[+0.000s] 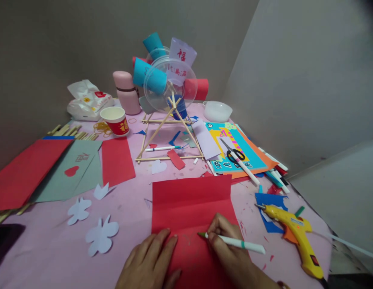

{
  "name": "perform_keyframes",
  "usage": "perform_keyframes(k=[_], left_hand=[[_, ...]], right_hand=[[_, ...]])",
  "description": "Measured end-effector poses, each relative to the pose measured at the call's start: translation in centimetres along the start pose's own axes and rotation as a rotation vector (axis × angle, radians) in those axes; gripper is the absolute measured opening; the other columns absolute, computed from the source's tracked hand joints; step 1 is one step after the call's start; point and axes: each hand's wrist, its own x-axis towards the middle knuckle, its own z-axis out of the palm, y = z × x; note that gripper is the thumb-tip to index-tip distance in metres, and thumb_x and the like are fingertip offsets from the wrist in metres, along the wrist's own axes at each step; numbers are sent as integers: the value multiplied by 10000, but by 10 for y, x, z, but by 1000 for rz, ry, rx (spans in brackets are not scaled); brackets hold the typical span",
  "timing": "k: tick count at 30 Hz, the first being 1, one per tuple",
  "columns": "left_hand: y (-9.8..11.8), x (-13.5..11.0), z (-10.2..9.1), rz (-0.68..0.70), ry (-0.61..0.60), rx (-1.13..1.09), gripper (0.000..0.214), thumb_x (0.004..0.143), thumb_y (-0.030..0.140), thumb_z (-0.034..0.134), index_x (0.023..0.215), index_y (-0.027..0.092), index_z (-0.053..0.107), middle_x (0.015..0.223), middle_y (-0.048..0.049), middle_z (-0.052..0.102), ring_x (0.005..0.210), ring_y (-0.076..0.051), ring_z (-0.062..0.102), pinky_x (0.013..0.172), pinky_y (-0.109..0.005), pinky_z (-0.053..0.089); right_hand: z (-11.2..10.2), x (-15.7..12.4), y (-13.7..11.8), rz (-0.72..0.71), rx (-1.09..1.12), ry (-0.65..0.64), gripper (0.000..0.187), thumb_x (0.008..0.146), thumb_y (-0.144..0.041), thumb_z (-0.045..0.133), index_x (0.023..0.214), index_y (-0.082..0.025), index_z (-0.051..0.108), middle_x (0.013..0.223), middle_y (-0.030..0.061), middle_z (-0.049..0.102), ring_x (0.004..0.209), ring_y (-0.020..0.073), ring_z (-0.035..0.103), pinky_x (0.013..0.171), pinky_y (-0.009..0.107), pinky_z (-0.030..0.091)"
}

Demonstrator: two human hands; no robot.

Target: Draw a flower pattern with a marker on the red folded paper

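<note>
A red sheet of paper (190,200) with a fold line across it lies on the pink table in front of me. My left hand (150,261) rests flat on its lower left part, fingers stretched out. My right hand (227,245) is closed round a white pen with a green tip (234,242), and the tip touches the red paper near its middle.
A yellow glue gun (297,237) lies at the right on blue scraps. Scissors (233,152) and markers rest on coloured sheets. A stick-framed wheel with paper cups (170,80) stands at the back, beside a red-and-white cup (115,119) and pink bottle (126,91). White flower cut-outs (100,237) lie left.
</note>
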Motion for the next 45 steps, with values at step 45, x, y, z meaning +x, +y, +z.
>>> perform_keyframes(k=[45], left_hand=[[5,-2,-3,-79,-100,-135,382,839,398,559,1186,239,565,1173,-88,611,990,-260,598,773,-368,518]], right_hand=[[3,-24,9,-53,274,-31,116,706,-249,447,603,-232,399,465,-88,327,440,107,312,448,230,223]])
